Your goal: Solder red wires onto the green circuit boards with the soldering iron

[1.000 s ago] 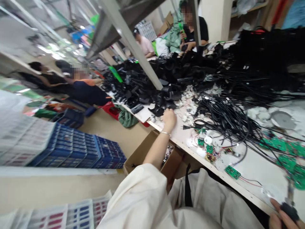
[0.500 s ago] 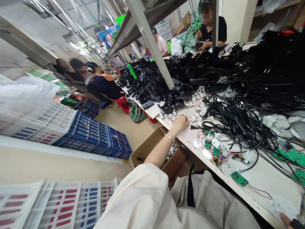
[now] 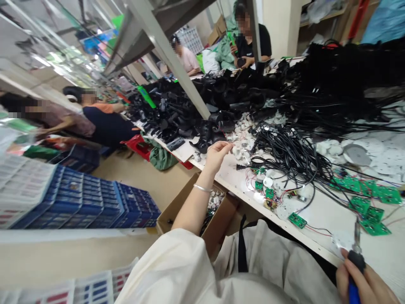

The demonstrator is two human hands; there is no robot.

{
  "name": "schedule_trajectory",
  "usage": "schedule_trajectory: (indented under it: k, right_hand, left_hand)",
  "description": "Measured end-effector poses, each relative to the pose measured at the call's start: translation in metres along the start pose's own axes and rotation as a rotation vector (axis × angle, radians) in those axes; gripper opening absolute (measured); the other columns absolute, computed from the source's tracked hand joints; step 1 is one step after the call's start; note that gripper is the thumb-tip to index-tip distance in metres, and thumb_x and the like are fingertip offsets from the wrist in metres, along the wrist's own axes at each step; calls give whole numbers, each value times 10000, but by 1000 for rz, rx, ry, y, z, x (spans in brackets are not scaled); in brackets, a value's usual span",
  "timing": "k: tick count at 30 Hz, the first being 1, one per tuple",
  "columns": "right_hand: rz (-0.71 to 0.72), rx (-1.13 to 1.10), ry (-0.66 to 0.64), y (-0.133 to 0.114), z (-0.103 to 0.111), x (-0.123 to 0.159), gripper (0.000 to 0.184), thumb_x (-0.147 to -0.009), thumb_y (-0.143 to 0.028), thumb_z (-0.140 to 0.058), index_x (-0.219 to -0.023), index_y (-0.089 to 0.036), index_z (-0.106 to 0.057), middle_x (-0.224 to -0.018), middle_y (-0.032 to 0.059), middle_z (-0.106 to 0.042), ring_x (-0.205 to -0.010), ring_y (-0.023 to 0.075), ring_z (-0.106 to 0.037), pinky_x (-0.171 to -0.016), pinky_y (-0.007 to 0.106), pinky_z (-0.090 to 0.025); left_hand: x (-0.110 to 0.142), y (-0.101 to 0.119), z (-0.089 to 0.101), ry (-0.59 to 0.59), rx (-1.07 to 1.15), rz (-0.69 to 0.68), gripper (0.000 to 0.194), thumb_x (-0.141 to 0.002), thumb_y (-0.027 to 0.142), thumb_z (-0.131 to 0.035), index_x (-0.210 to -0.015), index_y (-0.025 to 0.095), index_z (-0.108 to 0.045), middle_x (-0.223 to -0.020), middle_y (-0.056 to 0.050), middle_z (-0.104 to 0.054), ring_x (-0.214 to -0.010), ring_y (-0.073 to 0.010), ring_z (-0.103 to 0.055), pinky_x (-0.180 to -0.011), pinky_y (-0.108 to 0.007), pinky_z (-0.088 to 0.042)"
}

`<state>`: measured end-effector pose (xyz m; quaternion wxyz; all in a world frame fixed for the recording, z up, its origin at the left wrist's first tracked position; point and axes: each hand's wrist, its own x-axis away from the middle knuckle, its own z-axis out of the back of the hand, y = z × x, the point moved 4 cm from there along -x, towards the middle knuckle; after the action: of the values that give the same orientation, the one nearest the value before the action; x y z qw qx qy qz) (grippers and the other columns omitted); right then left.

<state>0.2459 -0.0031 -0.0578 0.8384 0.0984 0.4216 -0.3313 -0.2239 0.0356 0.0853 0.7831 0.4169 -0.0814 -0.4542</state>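
My left hand is lifted just above the white workbench, its fingers curled in a pinch; what they hold is too small to make out. It hovers beside a scatter of small white round parts and black plastic housings. My right hand, at the bottom right corner, is wrapped round a black and blue tool handle with its metal tip pointing up at a white disc. Green circuit boards and black cables lie between the hands.
An open cardboard box with small parts stands on the floor under the bench edge. Blue and white crates are stacked to the left. A slanted metal post rises from the bench. Other people sit at the far side and left.
My left hand has lifted off the bench from among the small parts, its fingers now pinched. My right hand with the tool has come further into view at the bottom right.
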Motion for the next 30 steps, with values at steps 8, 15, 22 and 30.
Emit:
schedule_trajectory:
  k: [8,15,22,30]
  right_hand:
    - [62,123,94,-17,9,-25,559,-795,-138,-766,-1316,-178,-569,-903,72,-755,-709,186,-712,-671,251,-542]
    - [-5,30,77,-20,2,-22,304,-780,-96,-757,-1054,-171,-652,-953,94,-734,-841,209,-714,-780,305,-592]
    - [-50,4,111,-23,2,-32,206,-836,-120,-677,-1034,-178,-666,-887,93,-695,-854,213,-697,-783,342,-626]
    - [-76,-11,136,-23,5,-46,198,-873,-136,-621,-1065,-182,-632,-865,88,-690,-827,194,-693,-760,325,-639]
  left_hand:
    - [44,114,-88,-471,638,-84,373,-714,463,-817,-852,130,-718,-769,-60,-741,-672,-125,-662,-632,-248,-537]
    - [99,134,-176,-959,965,422,537,-571,482,-904,-881,81,-726,-793,-80,-734,-455,-43,-535,-386,-168,-358]
    - [113,135,-187,-803,911,408,449,-596,437,-898,-885,130,-745,-773,-46,-737,-509,-84,-620,-471,-192,-506]
    - [129,129,-191,-665,547,-77,261,-827,423,-717,-843,163,-723,-617,0,-654,-465,-90,-552,-455,-218,-455]
